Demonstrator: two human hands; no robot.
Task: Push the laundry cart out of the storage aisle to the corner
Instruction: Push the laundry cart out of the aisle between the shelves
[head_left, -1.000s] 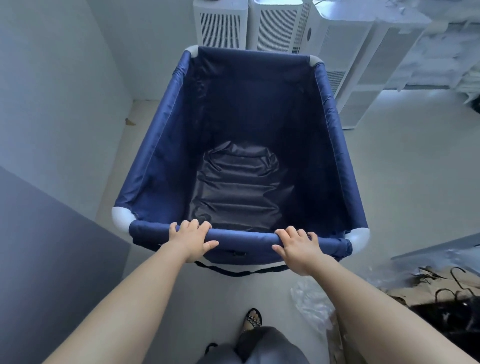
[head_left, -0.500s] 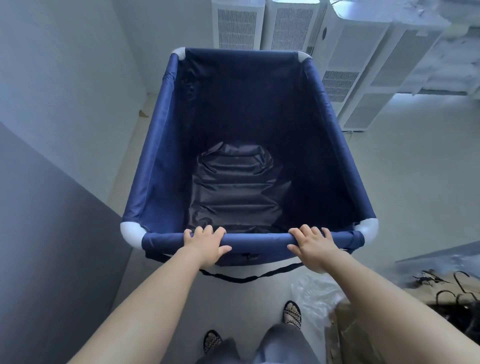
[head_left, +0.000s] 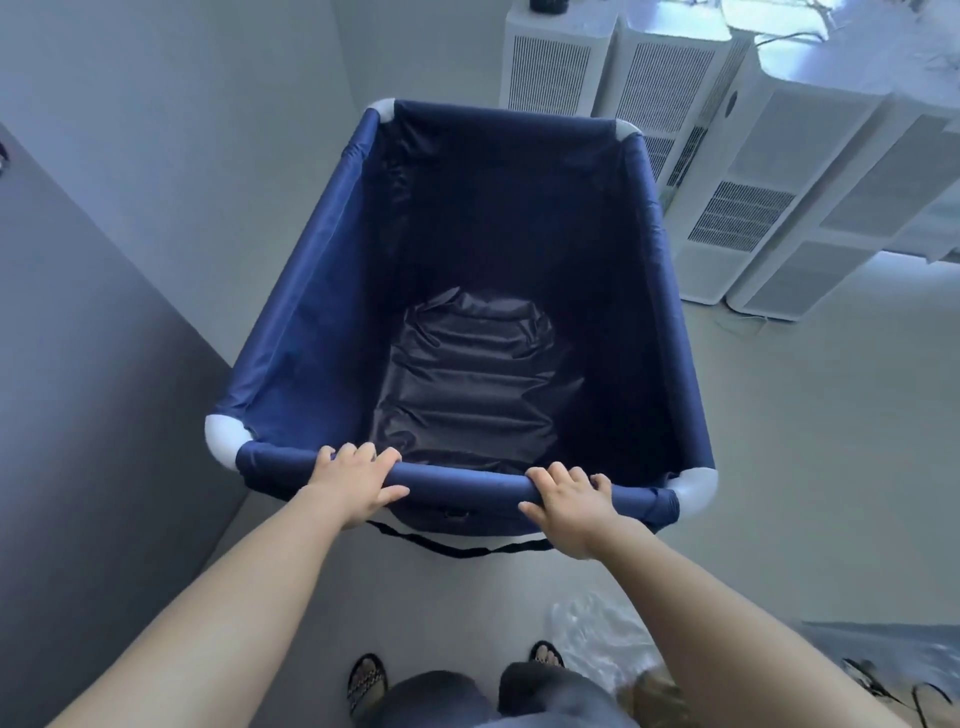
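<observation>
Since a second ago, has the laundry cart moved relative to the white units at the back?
Yes. The laundry cart has swung left toward the wall corner: its far rim covered the white units before and now sits mostly left of them.

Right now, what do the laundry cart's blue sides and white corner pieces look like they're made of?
Laundry cart sides: thin woven synthetic fabric, probably nylon or polyester; it creases and has a slight sheen. White corner pieces: smooth, matte, rounded elbows, likely plastic pipe fittings.

Single head-worn wide-angle view, looking forward and steeply down, close over laundry cart (head_left: 322, 312)
</observation>
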